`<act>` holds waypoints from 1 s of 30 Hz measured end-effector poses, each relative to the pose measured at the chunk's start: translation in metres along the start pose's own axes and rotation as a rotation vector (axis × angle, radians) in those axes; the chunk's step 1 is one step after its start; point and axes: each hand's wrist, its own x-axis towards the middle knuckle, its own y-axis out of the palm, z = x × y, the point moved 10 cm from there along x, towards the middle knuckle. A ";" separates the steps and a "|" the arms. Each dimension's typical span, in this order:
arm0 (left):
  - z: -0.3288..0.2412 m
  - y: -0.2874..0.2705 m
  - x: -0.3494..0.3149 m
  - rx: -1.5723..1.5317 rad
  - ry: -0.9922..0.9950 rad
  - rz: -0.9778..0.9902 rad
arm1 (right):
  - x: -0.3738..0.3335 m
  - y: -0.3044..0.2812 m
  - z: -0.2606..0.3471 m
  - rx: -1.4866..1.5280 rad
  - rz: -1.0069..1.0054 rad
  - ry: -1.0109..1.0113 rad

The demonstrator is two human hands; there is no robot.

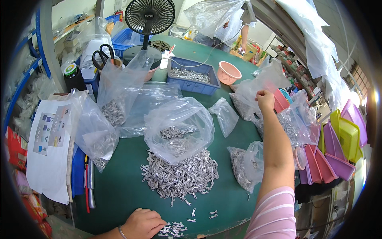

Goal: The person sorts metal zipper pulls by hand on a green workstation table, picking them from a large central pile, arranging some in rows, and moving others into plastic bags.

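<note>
My left hand (144, 224) rests at the front edge of the table, fingers curled together; whatever they may hold is hidden. Right beside its fingertips lie several loose silver metal pieces (173, 228), shaped like zipper pulls. My right arm reaches far forward, and my right hand (265, 100) pinches the edge of a clear plastic bag (247, 90) among filled bags. In the middle sits a large heap of the same metal pieces (179, 177). An open clear bag (179, 115), with more pieces inside, lies against the heap's far side.
A blue bin (195, 85) of metal rings and a pink bowl (229, 73) stand farther back. A black fan (149, 18) rises behind. Bags of rings (99, 143) lie left; a filled bag (244, 165) and colourful plastic trays (336, 143) are right. Another person (229, 30) stands beyond the table.
</note>
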 end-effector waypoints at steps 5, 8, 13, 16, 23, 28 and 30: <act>0.000 -0.001 0.000 -0.010 -0.002 -0.003 | -0.010 0.014 0.000 -0.051 0.065 0.058; 0.000 -0.002 0.000 -0.008 -0.002 -0.007 | -0.012 0.008 0.000 -0.088 0.022 0.073; -0.002 -0.002 0.001 -0.002 0.005 -0.009 | -0.016 -0.020 0.018 -0.161 -0.213 -0.111; -0.005 0.000 0.003 -0.006 0.012 0.000 | -0.027 -0.038 0.019 0.317 -0.278 -0.019; 0.003 0.003 -0.003 0.021 -0.040 0.024 | -0.205 -0.073 0.212 1.730 0.377 -0.061; 0.016 0.009 -0.001 -0.009 -0.005 0.047 | -0.315 -0.193 0.281 2.112 0.580 -0.488; 0.015 0.008 0.002 -0.018 -0.012 0.047 | -0.330 -0.222 0.293 2.382 0.677 -0.811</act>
